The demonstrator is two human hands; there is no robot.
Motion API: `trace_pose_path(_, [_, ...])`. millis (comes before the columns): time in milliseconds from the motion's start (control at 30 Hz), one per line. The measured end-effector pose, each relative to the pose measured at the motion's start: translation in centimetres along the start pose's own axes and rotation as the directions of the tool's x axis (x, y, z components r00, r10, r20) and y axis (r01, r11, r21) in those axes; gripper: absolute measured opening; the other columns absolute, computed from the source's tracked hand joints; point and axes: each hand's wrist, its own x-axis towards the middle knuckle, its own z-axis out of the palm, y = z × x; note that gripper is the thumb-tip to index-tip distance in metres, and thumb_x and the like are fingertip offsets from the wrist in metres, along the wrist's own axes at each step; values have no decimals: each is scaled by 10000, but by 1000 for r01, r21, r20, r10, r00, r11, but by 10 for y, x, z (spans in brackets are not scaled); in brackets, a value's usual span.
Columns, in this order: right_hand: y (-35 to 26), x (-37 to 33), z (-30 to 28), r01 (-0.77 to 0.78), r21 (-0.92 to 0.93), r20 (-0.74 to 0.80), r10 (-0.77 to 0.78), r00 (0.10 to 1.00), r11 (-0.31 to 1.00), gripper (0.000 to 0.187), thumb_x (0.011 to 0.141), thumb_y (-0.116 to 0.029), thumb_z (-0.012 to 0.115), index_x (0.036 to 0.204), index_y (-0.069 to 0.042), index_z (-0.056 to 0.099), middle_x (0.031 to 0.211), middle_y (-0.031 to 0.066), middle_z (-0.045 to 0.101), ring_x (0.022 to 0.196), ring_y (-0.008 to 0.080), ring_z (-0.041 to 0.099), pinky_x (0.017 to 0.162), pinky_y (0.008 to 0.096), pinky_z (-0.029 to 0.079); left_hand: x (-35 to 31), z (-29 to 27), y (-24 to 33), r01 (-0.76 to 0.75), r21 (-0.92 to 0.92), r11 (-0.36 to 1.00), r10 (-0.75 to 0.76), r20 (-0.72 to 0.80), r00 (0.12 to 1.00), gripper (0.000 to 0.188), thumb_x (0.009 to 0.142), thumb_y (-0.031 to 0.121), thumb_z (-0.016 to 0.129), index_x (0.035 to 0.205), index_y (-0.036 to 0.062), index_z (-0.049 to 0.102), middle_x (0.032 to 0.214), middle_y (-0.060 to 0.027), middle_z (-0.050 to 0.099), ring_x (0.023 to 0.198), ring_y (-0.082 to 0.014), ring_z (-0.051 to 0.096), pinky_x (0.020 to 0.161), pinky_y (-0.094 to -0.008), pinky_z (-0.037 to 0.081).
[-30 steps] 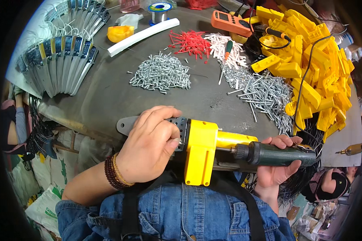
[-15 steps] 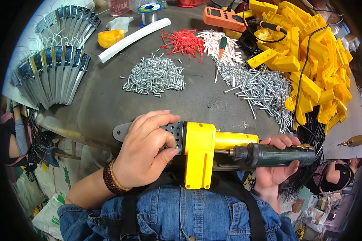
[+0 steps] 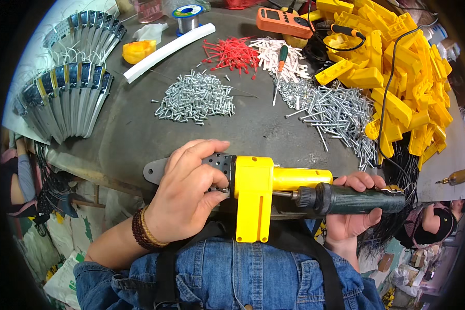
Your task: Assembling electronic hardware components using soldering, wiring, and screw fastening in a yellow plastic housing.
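My left hand (image 3: 191, 194) grips the perforated metal guard of a device with a flat grey plate (image 3: 155, 170) on its far left and a yellow plastic housing (image 3: 254, 199) on its right. From that housing a yellow handle (image 3: 302, 179) sticks out to the right. A dark green electric screwdriver (image 3: 356, 199) lies level in my right hand (image 3: 354, 219), fingers above and thumb below. Its thin bit reaches left to the housing, just below the handle; the tip is hidden behind the yellow plastic.
Behind my hands lie short screws (image 3: 195, 98), long screws (image 3: 341, 119), red leads (image 3: 230, 54) and white sleeves (image 3: 281, 57). Yellow plastic shells (image 3: 398, 82) heap at right, beside an orange meter (image 3: 283, 22). Metal plates with wires (image 3: 67, 98) fan out at left. A screwdriver (image 3: 280, 67) lies among the sleeves.
The view has shifted slightly. Both hands keep their holds, and the electric screwdriver has edged a little to the left relative to the housing.
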Motion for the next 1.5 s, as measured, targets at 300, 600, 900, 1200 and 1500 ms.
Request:
trace_pose_path(300, [4, 2, -2, 20, 33, 59, -22, 998, 999, 522, 697, -110, 876, 1098, -275, 587, 1065, -77, 518, 1041, 115, 528, 1168, 424, 288, -2, 13, -4, -66, 8, 998, 66, -190, 980, 277, 608, 59, 826, 761, 99, 599, 825, -34, 580, 781, -255, 563, 852, -430, 413])
trace_pose_path(600, [-7, 0, -1, -46, -12, 135, 47, 990, 999, 503, 707, -190, 896, 1088, -274, 577, 1070, -98, 528, 1002, 94, 510, 1160, 393, 288, -6, 17, -3, -27, 48, 998, 35, -161, 986, 261, 624, 86, 836, 743, 111, 605, 772, -16, 589, 756, -246, 583, 913, -471, 422])
trace_pose_path(900, [-29, 19, 3, 20, -104, 189, 0, 982, 994, 550, 766, -182, 845, 1230, -266, 560, 1091, -69, 536, 1022, 124, 493, 1134, 416, 310, 3, 17, 4, -58, 82, 995, 69, -136, 988, 243, 652, 161, 828, 747, 96, 614, 951, -51, 642, 882, -279, 578, 888, -456, 433])
trace_pose_path(1200, [-30, 28, 5, 103, -222, 93, -84, 992, 970, 531, 795, -202, 809, 1263, -253, 564, 1148, -44, 536, 1090, 140, 496, 1127, 422, 341, 4, 17, 6, -39, 144, 989, 66, -183, 981, 342, 670, 228, 831, 858, 74, 591, 1117, -108, 679, 1057, -352, 599, 891, -457, 434])
trace_pose_path(1500, [-16, 42, 5, 7, -167, 64, 4, 998, 986, 556, 785, -245, 825, 1270, -270, 555, 1148, -46, 532, 1098, 134, 505, 1132, 420, 333, 1, 18, 3, -28, 48, 998, 36, -162, 986, 378, 694, 217, 841, 870, 69, 540, 1148, -121, 703, 1104, -347, 605, 905, -447, 430])
